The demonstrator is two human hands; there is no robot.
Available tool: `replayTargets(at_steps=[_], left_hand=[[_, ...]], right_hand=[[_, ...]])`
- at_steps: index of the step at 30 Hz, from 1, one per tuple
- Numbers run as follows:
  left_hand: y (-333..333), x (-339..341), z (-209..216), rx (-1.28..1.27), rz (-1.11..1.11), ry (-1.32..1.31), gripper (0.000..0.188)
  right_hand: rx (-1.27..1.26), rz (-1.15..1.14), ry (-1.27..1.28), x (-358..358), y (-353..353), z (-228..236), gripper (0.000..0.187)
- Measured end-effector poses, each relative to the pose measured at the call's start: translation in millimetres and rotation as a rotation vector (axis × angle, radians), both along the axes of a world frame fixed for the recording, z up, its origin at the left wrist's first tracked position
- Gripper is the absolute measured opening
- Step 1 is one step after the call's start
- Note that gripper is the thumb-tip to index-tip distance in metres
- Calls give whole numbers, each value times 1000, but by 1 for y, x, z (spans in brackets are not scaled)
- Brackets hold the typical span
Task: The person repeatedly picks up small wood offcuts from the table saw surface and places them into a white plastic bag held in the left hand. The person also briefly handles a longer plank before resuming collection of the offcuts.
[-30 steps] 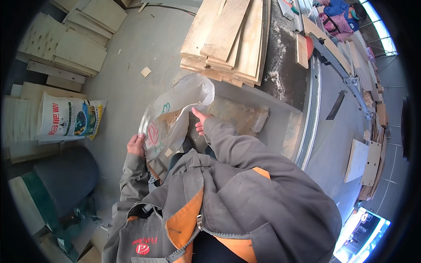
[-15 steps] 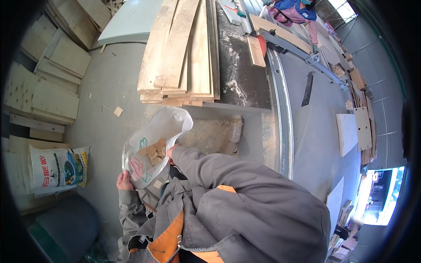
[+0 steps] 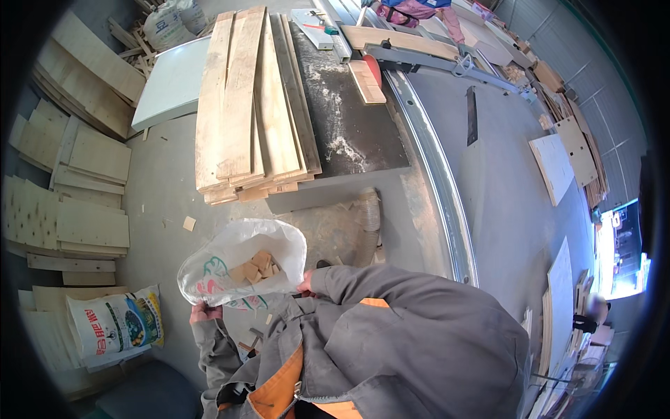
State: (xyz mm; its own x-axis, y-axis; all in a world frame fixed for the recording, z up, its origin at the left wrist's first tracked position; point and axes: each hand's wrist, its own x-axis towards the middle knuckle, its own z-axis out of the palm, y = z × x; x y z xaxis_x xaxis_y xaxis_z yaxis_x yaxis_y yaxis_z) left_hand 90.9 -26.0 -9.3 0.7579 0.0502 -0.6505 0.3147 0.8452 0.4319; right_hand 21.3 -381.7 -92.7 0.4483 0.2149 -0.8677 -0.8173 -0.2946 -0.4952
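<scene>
White sack (image 3: 197, 269): open, wood offcuts (image 3: 258, 267) inside.
Left hand (image 3: 205, 313): closed on rim, 7 o'clock.
Right hand (image 3: 306, 283): closed on rim, 4 o'clock.
Planks (image 3: 244, 105): 12 o'clock of sack.

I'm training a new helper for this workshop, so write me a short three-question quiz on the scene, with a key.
1. True or false: the left hand and the right hand both hold the white bag.
2. Multiple choice: in the picture, where is the ribbed hose relative to the white bag?
A) to its left
B) inside it
C) to its right
3. Fill in: lying inside the white bag are small pieces of ____.

Key:
1. True
2. C
3. wood
</scene>
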Motion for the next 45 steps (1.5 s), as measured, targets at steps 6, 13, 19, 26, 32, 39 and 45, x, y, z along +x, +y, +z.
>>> replayTargets(at_steps=[6,13,19,26,32,39,45], left_hand=[[15,15,-39,418,-94,147,38],[32,-8,-34,742,-93,84,22],[26,2,-31,726,-74,195,33],[43,-16,-28,2172,-1096,-176,19],[-3,-12,-42,1386,-258,326,13],[-54,20,-25,1205,-208,625,21],[-34,28,-50,1308,-280,630,23]], right_hand=[[-49,48,-74,1,-42,23,44],[-655,-357,-604,7,-153,87,54],[-1166,-144,-1088,124,-251,151,71],[-1333,-89,-969,321,-365,146,85],[-1382,-182,-776,391,-437,119,85],[-1126,11,-861,364,-373,135,88],[-1318,-121,-920,454,-454,140,90]])
